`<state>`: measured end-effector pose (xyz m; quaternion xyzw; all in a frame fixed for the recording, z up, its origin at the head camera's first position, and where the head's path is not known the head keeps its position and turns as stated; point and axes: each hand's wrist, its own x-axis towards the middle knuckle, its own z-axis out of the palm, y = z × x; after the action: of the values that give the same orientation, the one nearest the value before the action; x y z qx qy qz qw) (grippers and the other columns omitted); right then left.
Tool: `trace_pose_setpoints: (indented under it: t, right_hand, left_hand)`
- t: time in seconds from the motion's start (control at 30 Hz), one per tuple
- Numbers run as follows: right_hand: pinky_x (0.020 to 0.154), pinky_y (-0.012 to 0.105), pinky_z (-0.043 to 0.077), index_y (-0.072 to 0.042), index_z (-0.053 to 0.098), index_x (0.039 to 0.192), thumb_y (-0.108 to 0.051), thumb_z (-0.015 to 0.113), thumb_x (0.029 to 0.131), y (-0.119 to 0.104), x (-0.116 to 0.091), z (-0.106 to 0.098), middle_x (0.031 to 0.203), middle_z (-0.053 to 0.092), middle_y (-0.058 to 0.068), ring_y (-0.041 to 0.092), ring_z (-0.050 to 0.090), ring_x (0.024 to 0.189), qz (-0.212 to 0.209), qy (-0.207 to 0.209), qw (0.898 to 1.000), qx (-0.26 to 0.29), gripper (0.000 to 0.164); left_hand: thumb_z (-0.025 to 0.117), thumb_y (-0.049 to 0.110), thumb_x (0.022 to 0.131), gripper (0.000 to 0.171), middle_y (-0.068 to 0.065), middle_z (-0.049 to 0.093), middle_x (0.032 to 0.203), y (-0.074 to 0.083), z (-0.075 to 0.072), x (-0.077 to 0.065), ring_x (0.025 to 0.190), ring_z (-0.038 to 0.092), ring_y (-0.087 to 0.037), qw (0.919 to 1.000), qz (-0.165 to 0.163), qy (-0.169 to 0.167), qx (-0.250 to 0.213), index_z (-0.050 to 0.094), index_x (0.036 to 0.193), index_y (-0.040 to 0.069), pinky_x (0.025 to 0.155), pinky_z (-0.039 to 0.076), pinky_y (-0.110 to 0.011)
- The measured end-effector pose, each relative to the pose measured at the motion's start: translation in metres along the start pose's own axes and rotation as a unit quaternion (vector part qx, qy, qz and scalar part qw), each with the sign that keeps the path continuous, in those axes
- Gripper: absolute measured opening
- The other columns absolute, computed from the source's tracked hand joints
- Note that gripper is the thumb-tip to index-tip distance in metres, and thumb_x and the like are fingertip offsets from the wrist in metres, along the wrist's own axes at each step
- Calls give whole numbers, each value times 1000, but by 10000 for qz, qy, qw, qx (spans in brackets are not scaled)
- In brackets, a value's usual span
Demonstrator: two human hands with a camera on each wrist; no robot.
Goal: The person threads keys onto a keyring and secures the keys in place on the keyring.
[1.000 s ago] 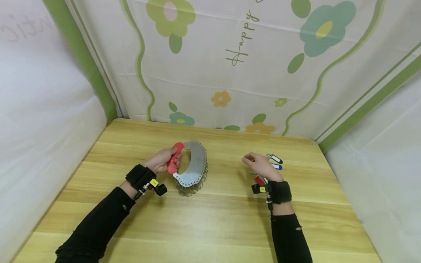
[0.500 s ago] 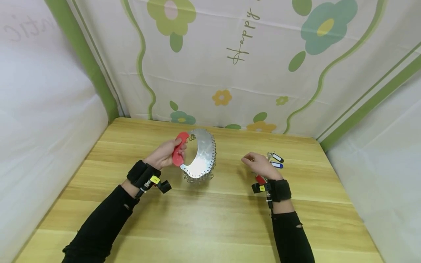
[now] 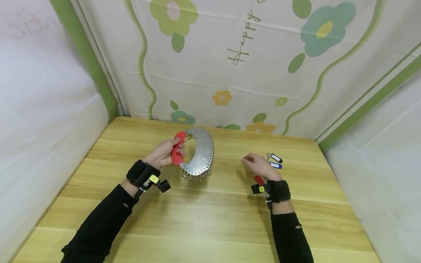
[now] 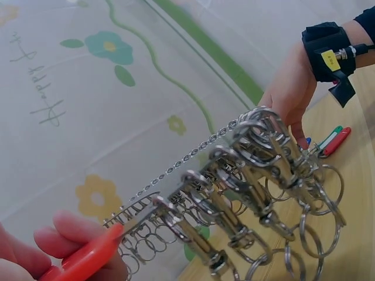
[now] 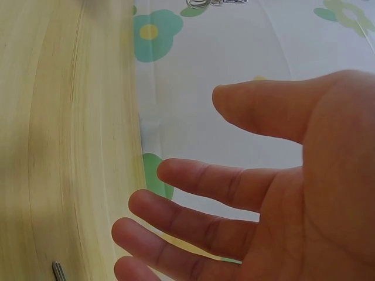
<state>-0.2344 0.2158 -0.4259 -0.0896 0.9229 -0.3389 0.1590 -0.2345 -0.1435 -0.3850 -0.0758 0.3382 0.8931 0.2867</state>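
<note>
My left hand [image 3: 161, 153] grips the red handle [image 3: 178, 155] of a crescent-shaped metal key holder [image 3: 204, 157], lifted over the table. Along its curved edge hang several snap hooks with split rings [image 4: 234, 234], seen close up in the left wrist view. My right hand [image 3: 260, 166] hovers over the wooden table to the right, palm inward. In the right wrist view its fingers [image 5: 217, 187] are spread and relaxed around nothing. Beside and under this hand lie key tags: a black tag [image 3: 277, 158], a blue tag [image 3: 275, 165] and a red tag [image 3: 259, 180], partly hidden; a green tag [image 4: 332, 136] shows in the left wrist view.
A wooden table [image 3: 197, 226] spreads beneath both hands. White fabric with printed flowers [image 3: 197, 73] rises at its back edge, and plain white fabric walls [image 3: 49, 109] stand at both sides. A thin metal tip [image 5: 58, 271] shows low in the right wrist view.
My left hand has moved the key holder forward and slightly right, then tilted it a little. My right hand has barely moved.
</note>
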Motion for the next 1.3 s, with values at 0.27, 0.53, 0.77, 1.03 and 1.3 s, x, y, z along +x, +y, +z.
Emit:
trace_pose_setpoints:
  t: [0.27, 0.53, 0.77, 1.03, 1.3]
  right_hand:
    - [77, 39, 49, -7, 56, 125, -40, 46, 99, 1, 1, 1, 118, 59, 13, 30, 57, 103, -24, 18, 10000, 18, 44]
    - [79, 39, 49, -6, 55, 125, -40, 46, 99, 2, -1, 5, 118, 59, 12, 27, 58, 102, -29, -17, 10000, -50, 44]
    - [84, 43, 46, -7, 55, 126, -44, 45, 99, 4, -3, 1, 119, 59, 11, 26, 56, 104, 4, 26, 10000, 17, 47]
    - [84, 43, 46, -7, 55, 126, -46, 45, 98, 8, -5, -4, 118, 59, 11, 26, 56, 105, 10, 68, 10000, 44, 49]
    - [89, 47, 43, -6, 54, 126, -45, 44, 99, 10, -8, -6, 122, 57, 14, 31, 52, 112, -29, 50, 9999, 144, 48]
  left_hand:
    - [21, 24, 104, 51, -1, 36, 79, 0, -6, 4, 58, 36, -8, 9993, 44, 283, 242, 2, 148, 7, 56, 37, -19]
    - [24, 22, 105, 40, -1, 35, 79, -21, -18, 34, 57, 35, -7, 9967, -122, 793, 98, 15, 140, 5, 56, 36, -18]
    - [22, 19, 105, 36, -3, 38, 78, -40, -32, 62, 59, 40, -10, 9913, -269, 908, 909, 23, 136, 0, 59, 40, -22]
    - [24, 21, 105, 39, -5, 44, 82, -21, -65, 57, 62, 46, -12, 9770, -321, 1185, 1742, 17, 141, 7, 60, 44, -25]
    - [29, 2, 101, 53, -15, 41, 99, -14, -71, 51, 72, 50, -17, 9649, -464, 974, 2393, 1, 145, 9, 68, 47, -30]
